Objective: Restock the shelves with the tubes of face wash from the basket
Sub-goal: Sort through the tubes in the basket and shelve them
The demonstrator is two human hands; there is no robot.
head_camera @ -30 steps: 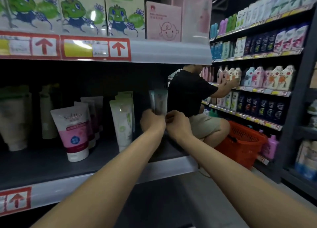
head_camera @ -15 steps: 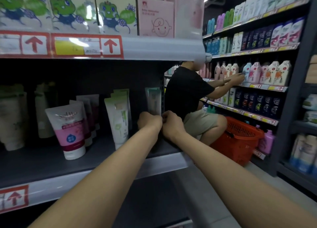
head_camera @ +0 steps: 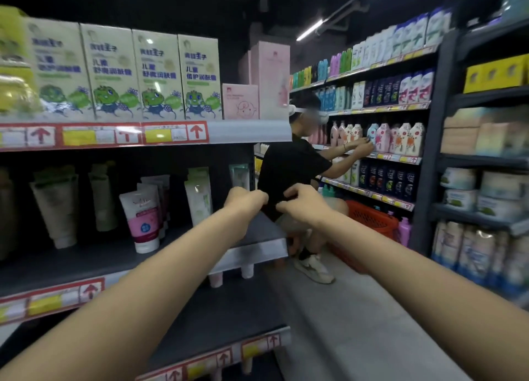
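With left hand [head_camera: 246, 201] curled, grasp untellable, and right hand [head_camera: 303, 206] loosely curled, empty: fetch a tube, stand cap-down on shelf [head_camera: 257, 251] beside green tube [head_camera: 198, 197], label forward.

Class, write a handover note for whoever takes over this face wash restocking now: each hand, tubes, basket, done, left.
Left hand: curled in a fist, nothing visible in it.
Right hand: loosely curled, empty as far as seen.
Both hover by the middle shelf, at its right end.
Done: tubes stand upright on that shelf.
Only basket in view: orange, on the floor beyond a crouching person; contents hidden.
Left: fetch more tubes, fill gaps.
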